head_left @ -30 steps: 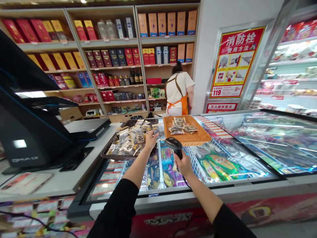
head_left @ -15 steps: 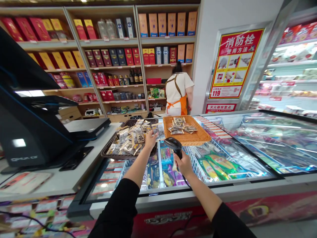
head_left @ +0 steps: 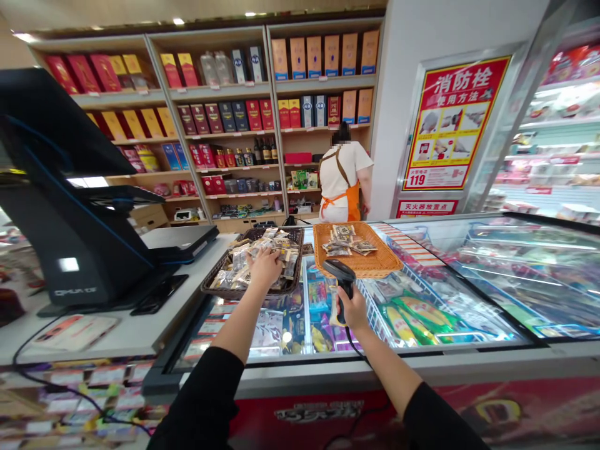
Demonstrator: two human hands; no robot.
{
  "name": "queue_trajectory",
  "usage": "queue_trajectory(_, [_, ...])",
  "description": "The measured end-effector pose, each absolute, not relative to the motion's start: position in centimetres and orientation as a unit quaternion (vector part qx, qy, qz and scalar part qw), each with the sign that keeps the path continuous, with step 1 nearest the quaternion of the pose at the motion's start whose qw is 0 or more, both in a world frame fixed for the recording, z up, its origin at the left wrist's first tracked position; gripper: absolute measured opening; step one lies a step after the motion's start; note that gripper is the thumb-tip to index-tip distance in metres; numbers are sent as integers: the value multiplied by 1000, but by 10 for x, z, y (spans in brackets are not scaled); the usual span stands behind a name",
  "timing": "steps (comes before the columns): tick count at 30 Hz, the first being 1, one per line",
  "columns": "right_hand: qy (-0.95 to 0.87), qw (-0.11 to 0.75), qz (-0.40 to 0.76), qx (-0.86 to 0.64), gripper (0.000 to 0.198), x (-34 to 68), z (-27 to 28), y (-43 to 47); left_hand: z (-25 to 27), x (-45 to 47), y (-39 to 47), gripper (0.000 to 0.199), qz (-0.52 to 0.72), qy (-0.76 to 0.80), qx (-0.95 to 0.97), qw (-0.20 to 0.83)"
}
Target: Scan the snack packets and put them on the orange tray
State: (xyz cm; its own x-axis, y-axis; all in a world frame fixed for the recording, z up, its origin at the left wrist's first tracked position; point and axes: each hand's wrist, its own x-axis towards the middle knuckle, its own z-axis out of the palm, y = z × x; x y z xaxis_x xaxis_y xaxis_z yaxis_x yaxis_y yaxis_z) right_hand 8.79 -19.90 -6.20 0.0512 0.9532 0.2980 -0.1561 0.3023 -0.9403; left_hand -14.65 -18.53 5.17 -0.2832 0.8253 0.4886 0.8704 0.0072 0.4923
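Left fingers [head_left: 267, 255] spread over packets [head_left: 240, 257] in dark basket [head_left: 294, 234], right fingers [head_left: 352, 301] wrapped around scanner [head_left: 338, 270]

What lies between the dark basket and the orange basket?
In the head view, a small packet lies between the dark basket and the orange basket, over the freezer's glass.

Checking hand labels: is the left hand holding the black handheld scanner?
No, the right hand grips the scanner; the left hand is over the dark-brown woven basket.

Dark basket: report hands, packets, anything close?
Left hand spread over packets in dark basket. Right hand gripping scanner. Orange basket close, to the right.
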Motion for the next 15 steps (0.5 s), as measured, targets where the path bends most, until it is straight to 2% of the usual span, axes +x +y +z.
queue_trajectory(4, [-499,624,460,-388,37,102,-51,-190,59,-116,-171,34,-348,-666,-656,74])
queue_trajectory(6, [-491,638,445,-392,38,120,-45,-179,61,-89,-151,31,-343,-634,-692,47])
queue_trajectory(11, [-469,663,402,-423,38,172,-48,-151,42,-27,-72,18,-332,-591,-720,-150])
queue_trajectory(15, [-408,688,413,-436,37,186,-60,-138,24,-1,-13,11,-415,-546,-662,-301])
